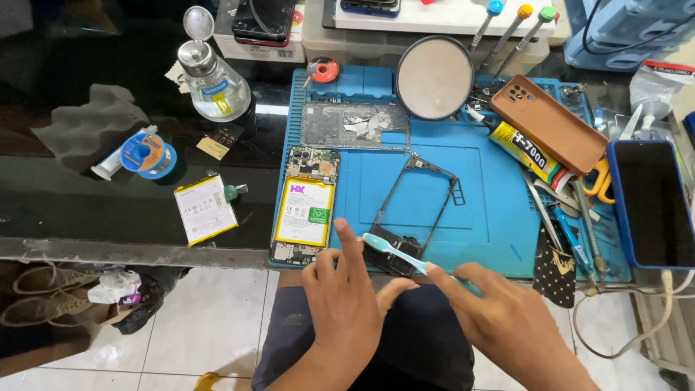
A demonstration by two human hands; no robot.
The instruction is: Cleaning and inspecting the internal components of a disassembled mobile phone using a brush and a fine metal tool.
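Note:
My right hand [499, 318] grips a light blue toothbrush [394, 250] by its handle, the brush head lying on the lower end of a black phone frame [416, 217]. That frame lies tilted on the blue work mat [478, 210]. My left hand [347, 293] rests at the frame's bottom edge, forefinger raised and touching it next to the brush head. Just left of the frame lies an opened phone body with a white and yellow battery [304, 210].
A round mirror [434, 77], a grey back plate [355, 124], a brown phone cover [550, 123], a glue tube [525, 150], tweezers and scissors [579, 210] crowd the mat. A loose battery [206, 208], solder reel [148, 154] and glass bottle [213, 83] sit left; a dark phone [651, 203] right.

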